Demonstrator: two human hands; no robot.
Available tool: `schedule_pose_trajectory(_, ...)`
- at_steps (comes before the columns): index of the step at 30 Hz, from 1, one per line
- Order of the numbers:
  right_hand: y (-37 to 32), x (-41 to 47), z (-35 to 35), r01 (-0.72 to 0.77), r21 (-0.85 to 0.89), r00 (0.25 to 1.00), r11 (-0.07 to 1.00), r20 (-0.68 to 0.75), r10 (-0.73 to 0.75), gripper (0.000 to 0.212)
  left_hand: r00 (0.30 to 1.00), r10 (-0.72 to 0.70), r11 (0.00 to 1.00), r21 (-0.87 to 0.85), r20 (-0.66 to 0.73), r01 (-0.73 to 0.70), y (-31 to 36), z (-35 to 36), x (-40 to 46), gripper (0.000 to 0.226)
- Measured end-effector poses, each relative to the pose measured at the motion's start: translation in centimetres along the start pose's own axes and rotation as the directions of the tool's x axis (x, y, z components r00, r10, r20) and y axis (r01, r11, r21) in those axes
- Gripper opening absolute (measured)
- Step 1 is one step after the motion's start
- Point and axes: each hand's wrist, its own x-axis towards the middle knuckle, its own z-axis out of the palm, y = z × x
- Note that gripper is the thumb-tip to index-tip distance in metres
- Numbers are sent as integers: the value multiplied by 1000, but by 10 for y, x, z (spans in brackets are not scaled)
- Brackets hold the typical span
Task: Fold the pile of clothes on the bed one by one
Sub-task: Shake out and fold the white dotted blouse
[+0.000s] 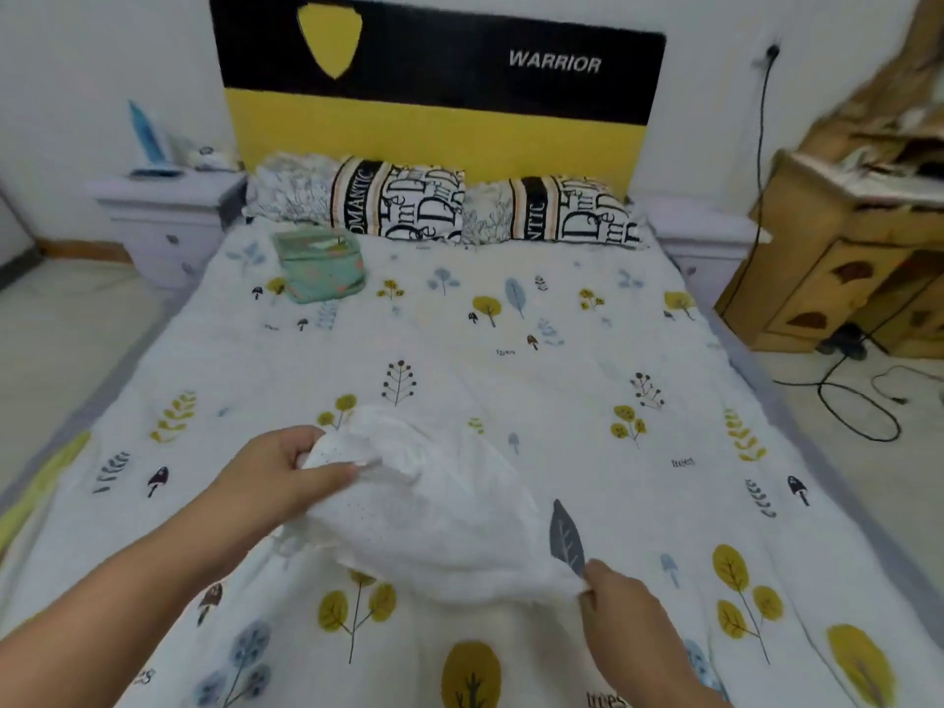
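Observation:
A white dotted garment (434,508) lies bunched on the near half of the bed (511,350). My left hand (286,467) pinches its upper left edge and lifts it slightly. At the garment's lower right corner, my right hand (618,600) grips the cloth close to the bedsheet. A folded green patterned garment (322,265) rests near the pillows at the far left of the bed.
Two patterned pillows (408,201) lean against a black and yellow headboard (444,94). A pale nightstand (168,212) stands at the left. At the right are a wooden cabinet (843,247) and black cables (858,401) on the floor.

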Motion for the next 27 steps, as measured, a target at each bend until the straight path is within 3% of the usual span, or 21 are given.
schedule_pose_trajectory(4, -55, -41, -71, 127, 197, 978, 972, -185, -91, 21, 988, 145, 981, -141, 59, -135, 93, -21, -43, 22)
schedule_pose_trajectory(8, -111, -96, -136, 290, 392, 931, 873, -328, -162, 27, 962, 263, 940, -245, 74, -239, 171, -39, -86, 18)
schedule_pose_trajectory(13, -161, -164, -189, 443, 522, 877, 729, -419, -234, 29, 920, 368, 886, -350, 135, -303, 243, -56, -145, 41)
schedule_pose_trajectory(19, -196, -246, -232, 566, 653, 822, 504, -492, -286, 14, 877, 455, 851, -365, 152, -378, 309, -67, -217, 31)
schedule_pose_trajectory(21, -204, -273, -242, 629, 623, 774, 464, -557, -301, 12, 866, 464, 854, -353, 186, -382, 324, -69, -239, 29)
schedule_pose_trajectory(25, -218, -303, -260, 723, 428, 627, 542, -737, -254, 47, 821, 532, 845, -198, 208, -497, 344, -67, -276, 43)
schedule_pose_trajectory(27, -219, -313, -277, 708, 346, 581, 616, -781, -230, 33, 789, 583, 812, -104, 193, -575, 347, -68, -291, 45)
